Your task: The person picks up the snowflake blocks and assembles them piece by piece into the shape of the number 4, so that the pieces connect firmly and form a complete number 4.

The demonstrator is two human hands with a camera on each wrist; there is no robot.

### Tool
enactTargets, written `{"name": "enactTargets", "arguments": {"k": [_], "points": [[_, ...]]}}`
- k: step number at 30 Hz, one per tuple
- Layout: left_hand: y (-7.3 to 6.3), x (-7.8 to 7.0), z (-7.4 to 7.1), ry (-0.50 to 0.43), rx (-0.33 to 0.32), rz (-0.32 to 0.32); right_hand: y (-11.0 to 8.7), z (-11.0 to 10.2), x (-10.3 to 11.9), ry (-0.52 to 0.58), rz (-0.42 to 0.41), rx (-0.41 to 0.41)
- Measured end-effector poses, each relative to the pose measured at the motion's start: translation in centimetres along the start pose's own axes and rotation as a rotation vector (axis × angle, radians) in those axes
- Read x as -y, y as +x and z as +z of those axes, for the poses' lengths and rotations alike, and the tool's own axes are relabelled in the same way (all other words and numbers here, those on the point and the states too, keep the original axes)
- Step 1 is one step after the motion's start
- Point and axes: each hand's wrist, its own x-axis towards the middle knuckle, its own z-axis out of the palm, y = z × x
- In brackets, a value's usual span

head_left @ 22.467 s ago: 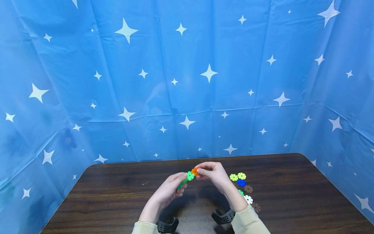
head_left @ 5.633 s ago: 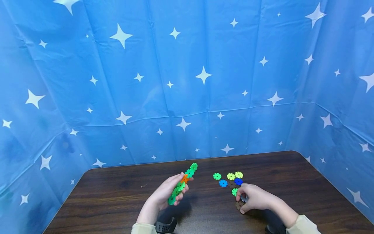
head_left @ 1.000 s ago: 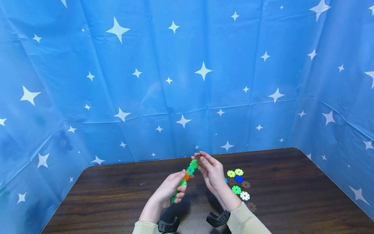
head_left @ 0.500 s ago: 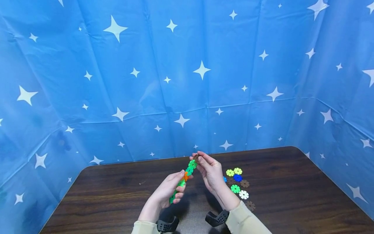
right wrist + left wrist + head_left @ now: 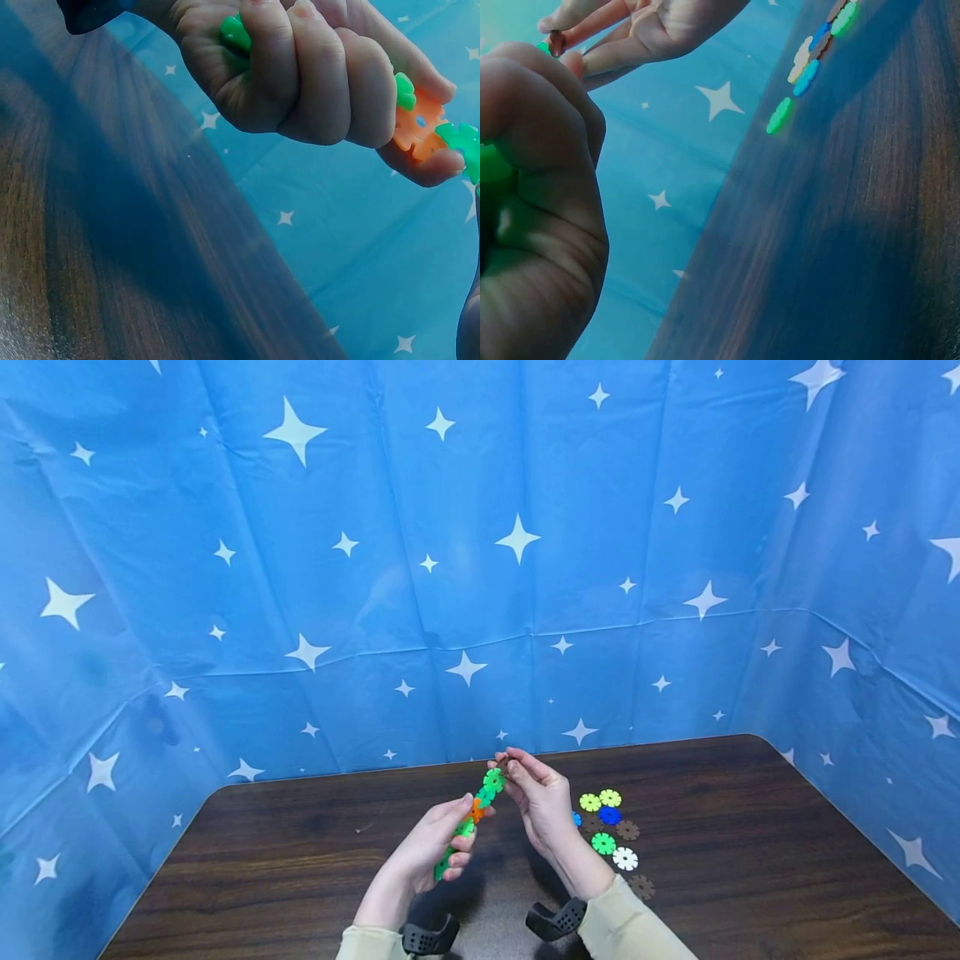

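My left hand (image 5: 427,847) curls round a chain of notched plastic discs, mostly green, with an orange disc (image 5: 477,811) in the middle. The chain slants up and away, ending in a green disc (image 5: 493,780). There my right hand (image 5: 549,810) pinches a brown disc (image 5: 504,766) between thumb and fingers, right at the green disc's edge. In the right wrist view the left fingers wrap the chain and the orange disc (image 5: 418,127) shows past them. The left wrist view shows the brown disc (image 5: 556,43) edge-on; the left palm hides much of the chain.
Loose discs lie on the dark wooden table (image 5: 300,860) right of my right forearm: yellow (image 5: 590,802), dark blue (image 5: 609,815), green (image 5: 603,843), white (image 5: 625,858) and several brown (image 5: 641,887). Another green disc (image 5: 780,116) shows in the left wrist view. A blue star curtain (image 5: 375,610) stands behind.
Earlier the right hand held the orange disc at a shorter chain, then reached among the loose discs. Since then it has brought a brown disc to the chain's far end; the last second shows little movement.
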Motion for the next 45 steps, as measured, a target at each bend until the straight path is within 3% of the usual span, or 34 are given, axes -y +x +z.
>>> {"name": "enactTargets", "arguments": {"k": [5, 11, 18, 23, 32, 40, 45], "points": [[-0.1, -0.1, 0.1, 0.0, -0.016, -0.003, 0.0, 0.0, 0.0, 0.001, -0.005, 0.001], [0.2, -0.1, 0.6, 0.016, -0.024, 0.015, 0.2, -0.3, 0.4, 0.079, 0.045, 0.016], [0.0, -0.4, 0.9, 0.013, -0.016, 0.048, 0.3, -0.6, 0.8, 0.15, 0.071, 0.129], [-0.1, -0.5, 1.0, -0.004, -0.017, 0.049, 0.3, -0.4, 0.8, 0.121, 0.02, 0.161], [-0.4, -0.5, 0.9, -0.042, -0.023, 0.056, 0.3, 0.0, 0.3, 0.076, 0.004, 0.132], [-0.3, -0.7, 0.9, -0.045, -0.034, 0.062, 0.4, -0.5, 0.5, 0.094, 0.051, 0.171], [-0.2, -0.8, 0.6, -0.003, 0.014, 0.022, 0.8, -1.8, 1.5, -0.011, 0.112, 0.234]]}}
